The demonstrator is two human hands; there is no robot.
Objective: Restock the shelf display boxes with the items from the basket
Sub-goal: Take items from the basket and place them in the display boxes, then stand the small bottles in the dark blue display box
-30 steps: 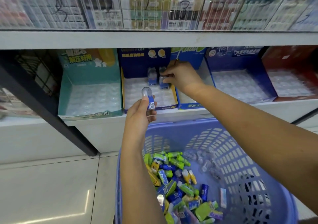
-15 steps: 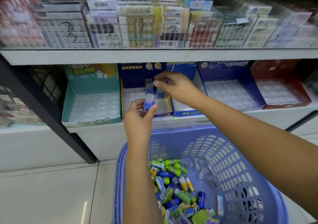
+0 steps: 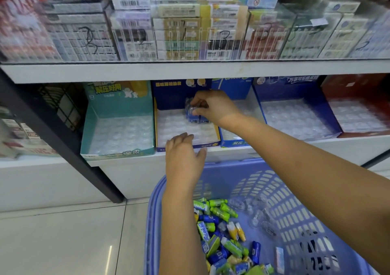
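Pinching small clear-capped blue item [image 3: 192, 117], right hand [image 3: 213, 108] inside dark blue cardboard display box [image 3: 168, 97]; left hand [image 3: 183, 156] fingers relaxed, empty.

— What sort of place is this?
— A shop. Above the white shelf board [image 3: 190, 72], barcoded cartons [image 3: 179, 23] stand stacked behind clear panels [image 3: 223, 38] with numbers scrawled on them.
— And below that board?
— Printed retail display boxes [image 3: 118, 151] in a row, and lower, a blue plastic basket [image 3: 274, 190] of small wrapped packets [image 3: 230, 247].
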